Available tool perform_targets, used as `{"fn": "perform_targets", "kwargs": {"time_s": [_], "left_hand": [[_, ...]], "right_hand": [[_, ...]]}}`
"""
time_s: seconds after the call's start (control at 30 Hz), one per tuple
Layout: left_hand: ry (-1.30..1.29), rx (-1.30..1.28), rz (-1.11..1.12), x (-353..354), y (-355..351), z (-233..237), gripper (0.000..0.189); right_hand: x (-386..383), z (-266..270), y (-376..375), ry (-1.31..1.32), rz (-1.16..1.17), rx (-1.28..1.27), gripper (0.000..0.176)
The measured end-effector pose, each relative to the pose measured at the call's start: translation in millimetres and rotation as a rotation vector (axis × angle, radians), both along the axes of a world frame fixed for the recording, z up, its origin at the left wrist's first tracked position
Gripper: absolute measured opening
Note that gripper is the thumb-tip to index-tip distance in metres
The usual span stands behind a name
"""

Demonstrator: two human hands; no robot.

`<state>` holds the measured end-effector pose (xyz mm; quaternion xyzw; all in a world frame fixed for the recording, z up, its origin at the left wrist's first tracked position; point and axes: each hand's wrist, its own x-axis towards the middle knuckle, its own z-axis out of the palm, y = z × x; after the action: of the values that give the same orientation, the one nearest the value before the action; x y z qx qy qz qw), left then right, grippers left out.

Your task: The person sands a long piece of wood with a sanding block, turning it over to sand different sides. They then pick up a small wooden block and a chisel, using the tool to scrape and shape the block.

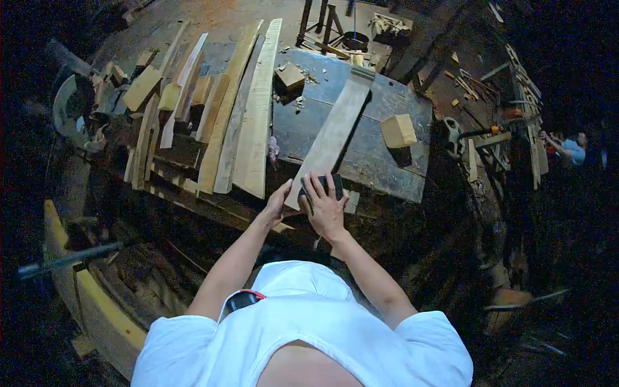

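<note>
A long pale board (332, 135) lies lengthwise on the dark workbench, its near end close to my body. My left hand (279, 198) grips the left edge of that near end. My right hand (325, 206) rests over a dark rectangular block (337, 186) on the board's near end, fingers spread across its top. The block's underside is hidden, so its exact kind does not show. At the board's far end, a small wooden piece (362, 72) sits across it.
The workbench (400, 177) carries a wood block (398, 131) at right and another block (290, 76) near some shavings. Several long planks (256, 122) lie to the left. Timber pieces (103, 297) stand at lower left. Another person (570, 149) is at far right.
</note>
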<state>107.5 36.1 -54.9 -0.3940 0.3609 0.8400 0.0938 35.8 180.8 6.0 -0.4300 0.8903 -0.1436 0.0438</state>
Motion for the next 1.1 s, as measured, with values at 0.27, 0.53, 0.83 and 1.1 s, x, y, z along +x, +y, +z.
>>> {"fn": "perform_targets", "kwargs": {"time_s": [0.27,0.53,0.83,1.1], "left_hand": [[0.186,-0.080,-0.202,-6.8,0.6,3.5,0.046],[0.123,-0.232,-0.260,-8.8,-6.3,19.5,0.049],[0.100,-0.424,-0.231,-1.7,-25.6,9.6,0.057],[0.103,-0.369,-0.197,-4.3,-27.3,25.0,0.055]], "right_hand": [[-105.6,-32.4,-51.3,0.049,-0.175,0.086,0.047],[-146.9,-53.9,-77.3,0.083,-0.234,0.126,0.053],[-64.4,-25.2,-62.2,-0.053,-0.011,0.181,0.057],[-207.9,-70.6,-96.9,0.160,-0.358,0.141,0.056]]}}
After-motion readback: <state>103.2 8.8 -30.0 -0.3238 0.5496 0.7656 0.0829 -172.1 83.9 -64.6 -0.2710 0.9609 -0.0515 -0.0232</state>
